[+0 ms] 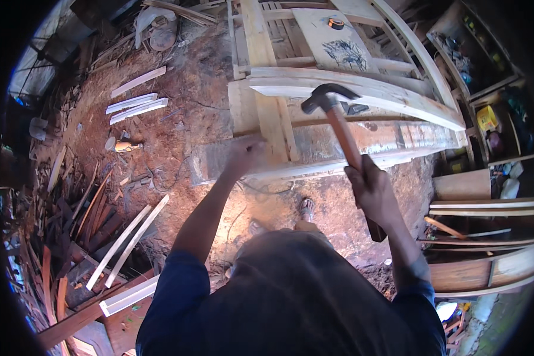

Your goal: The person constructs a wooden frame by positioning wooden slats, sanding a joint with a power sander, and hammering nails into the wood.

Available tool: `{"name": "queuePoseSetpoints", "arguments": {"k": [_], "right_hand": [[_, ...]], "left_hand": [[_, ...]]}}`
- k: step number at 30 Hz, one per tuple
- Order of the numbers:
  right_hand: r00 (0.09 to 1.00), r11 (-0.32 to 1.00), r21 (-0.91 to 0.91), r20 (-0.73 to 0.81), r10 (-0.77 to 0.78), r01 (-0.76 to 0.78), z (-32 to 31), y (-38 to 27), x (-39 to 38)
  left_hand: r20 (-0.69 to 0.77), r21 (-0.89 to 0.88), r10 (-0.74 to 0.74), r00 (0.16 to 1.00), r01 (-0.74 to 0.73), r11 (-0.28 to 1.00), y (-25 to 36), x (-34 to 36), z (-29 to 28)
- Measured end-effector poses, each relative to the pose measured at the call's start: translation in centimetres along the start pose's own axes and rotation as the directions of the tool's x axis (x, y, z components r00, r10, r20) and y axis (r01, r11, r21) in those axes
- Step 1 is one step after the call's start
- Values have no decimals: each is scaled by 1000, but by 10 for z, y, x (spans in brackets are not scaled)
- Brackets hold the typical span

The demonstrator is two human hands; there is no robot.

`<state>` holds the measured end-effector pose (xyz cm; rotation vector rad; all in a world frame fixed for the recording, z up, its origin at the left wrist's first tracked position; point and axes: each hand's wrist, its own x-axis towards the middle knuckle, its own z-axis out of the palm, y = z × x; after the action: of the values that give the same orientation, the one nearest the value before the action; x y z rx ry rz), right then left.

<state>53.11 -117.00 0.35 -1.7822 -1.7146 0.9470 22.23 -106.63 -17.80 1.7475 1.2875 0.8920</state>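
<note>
My right hand [371, 187] is closed round the wooden handle of a claw hammer [329, 98], its dark metal head raised above the work. My left hand [243, 154] is slightly blurred, with fingers pinched just over a weathered plank [335, 144] near the lower end of a pale upright board [276, 127]. What it holds, if anything, is too small to make out. A pale timber [406, 104] lies across the frame beyond the plank. On a panel farther back are a black-and-yellow tape measure [336, 24] and a pile of dark nails [344, 53].
Several cut battens [136, 107] lie on the dirt ground at left, near a yellow power tool [126, 146]. A pile of scrap wood [95, 219] fills the lower left. Cluttered wooden shelving [486, 160] and stacked planks [480, 207] line the right side. My sandalled foot [307, 210] shows below.
</note>
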Motion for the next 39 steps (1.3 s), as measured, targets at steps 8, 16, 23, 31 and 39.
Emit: {"name": "queuePoseSetpoints", "arguments": {"k": [8,16,23,31,39], "right_hand": [[940,954,74,-211,-269,290,-17,-98,-13],[969,931,-312,211,-125,188,49,-15,8],[841,848,176,-331,-428,500,5,-139,-8],[992,962,-244,55,-112,122,73,-27,21],[815,822,194,-373,-443,535,60,-78,-16]], "left_hand": [[-9,-272,-271,962,259,927,-72,67,5],[-80,-287,-148,986,119,951,-54,71,16],[-133,-326,-116,984,67,943,-74,64,17],[-53,-455,-157,986,116,883,-89,84,30],[-54,-375,-83,995,57,925,-74,69,18]]}}
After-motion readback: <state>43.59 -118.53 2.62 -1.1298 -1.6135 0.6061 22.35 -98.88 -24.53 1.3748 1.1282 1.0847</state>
